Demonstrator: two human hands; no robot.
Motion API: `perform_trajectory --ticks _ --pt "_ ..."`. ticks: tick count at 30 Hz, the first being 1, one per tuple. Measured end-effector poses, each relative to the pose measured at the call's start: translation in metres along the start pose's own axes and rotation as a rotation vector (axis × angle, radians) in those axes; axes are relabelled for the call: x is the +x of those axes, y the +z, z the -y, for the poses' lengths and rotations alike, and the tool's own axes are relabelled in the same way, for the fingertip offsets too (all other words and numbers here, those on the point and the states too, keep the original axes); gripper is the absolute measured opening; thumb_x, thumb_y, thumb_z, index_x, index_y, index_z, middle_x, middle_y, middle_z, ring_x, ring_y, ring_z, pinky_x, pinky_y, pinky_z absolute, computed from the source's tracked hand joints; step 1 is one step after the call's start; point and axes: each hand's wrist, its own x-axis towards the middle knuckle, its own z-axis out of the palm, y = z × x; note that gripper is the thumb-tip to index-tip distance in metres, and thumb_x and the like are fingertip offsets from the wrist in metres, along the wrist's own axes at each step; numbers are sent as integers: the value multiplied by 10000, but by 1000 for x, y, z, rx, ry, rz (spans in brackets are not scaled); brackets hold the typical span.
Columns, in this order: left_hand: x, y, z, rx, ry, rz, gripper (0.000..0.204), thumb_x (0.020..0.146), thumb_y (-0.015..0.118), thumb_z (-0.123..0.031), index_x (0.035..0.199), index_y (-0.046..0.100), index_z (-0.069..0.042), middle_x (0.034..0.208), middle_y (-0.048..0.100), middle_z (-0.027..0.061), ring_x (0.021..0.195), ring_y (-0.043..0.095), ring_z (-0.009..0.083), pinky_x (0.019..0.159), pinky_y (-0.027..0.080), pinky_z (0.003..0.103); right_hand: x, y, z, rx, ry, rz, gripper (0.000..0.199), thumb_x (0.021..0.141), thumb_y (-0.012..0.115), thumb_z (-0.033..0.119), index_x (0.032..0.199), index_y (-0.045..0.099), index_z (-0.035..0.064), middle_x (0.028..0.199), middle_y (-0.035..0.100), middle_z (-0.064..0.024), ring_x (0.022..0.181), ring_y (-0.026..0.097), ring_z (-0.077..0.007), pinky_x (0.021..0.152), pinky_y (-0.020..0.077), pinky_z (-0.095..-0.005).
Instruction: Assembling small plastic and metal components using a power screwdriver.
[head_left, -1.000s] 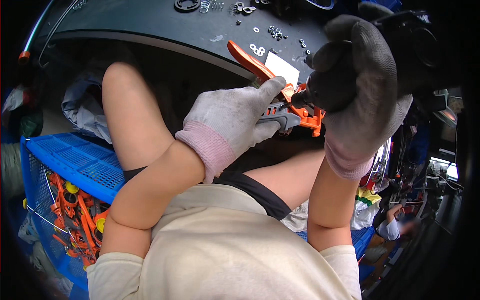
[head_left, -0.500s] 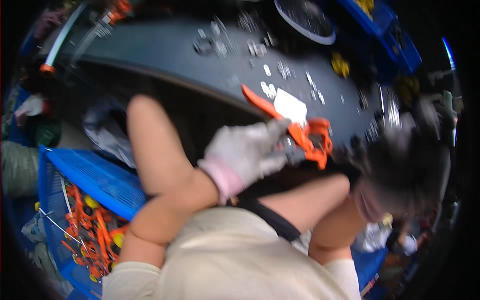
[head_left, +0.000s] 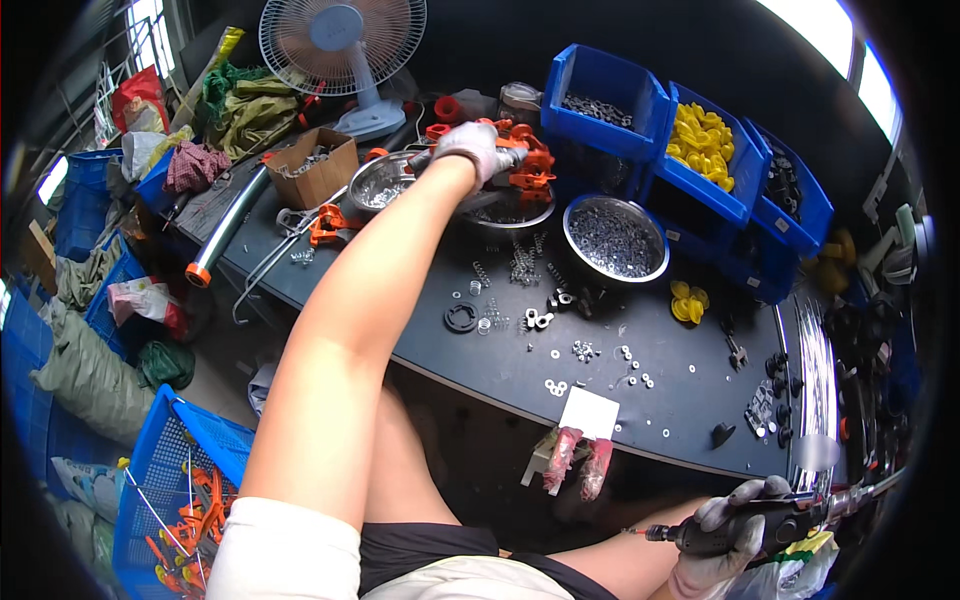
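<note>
The left hand (head_left: pixel 472 142) is stretched far out over the dark surface (head_left: pixel 640 420), its gloved grip closed around an orange tool (head_left: pixel 520 150) at the surface's far side. The tool pokes out to the right of the fingers, just above a steel bowl (head_left: pixel 510 210) that lies directly under and beside the grip. Left of the grip sits a second steel bowl (head_left: pixel 378 182), and beyond that a cardboard box (head_left: pixel 315 165) and a fan (head_left: pixel 340 45). Right of the grip stand blue bins (head_left: pixel 690 150); a bowl of screws (head_left: pixel 615 238) lies to its near right.

The right hand (head_left: pixel 725 540) is low by the person's lap, well apart from the left, its gloved grip wrapped fully around a black power driver (head_left: pixel 770 525) whose bit points left. Above this grip, washers (head_left: pixel 600 365) lie scattered on the surface, and a white card (head_left: pixel 588 412) sits at the near edge.
</note>
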Motion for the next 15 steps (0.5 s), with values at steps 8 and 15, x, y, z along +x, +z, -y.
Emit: perform_trajectory --ticks 8,15 --pt "-23 -18 78 -129 230 -595 311 859 518 -373 944 656 -107 904 647 155 873 615 333 774 465 427 3 -42 20 -205 129 57 391 874 518 166 1243 424 77 1026 596 -117 732 556 -192 580 504 -305" --pt "-84 54 242 282 -161 120 842 683 679 -568 1366 431 -142 1390 406 183 1266 395 398 1048 345 437 4 -15 5 -497 85 -76 364 878 429 128 1209 416 -23 952 569 -151 768 567 -194 567 509 -284"
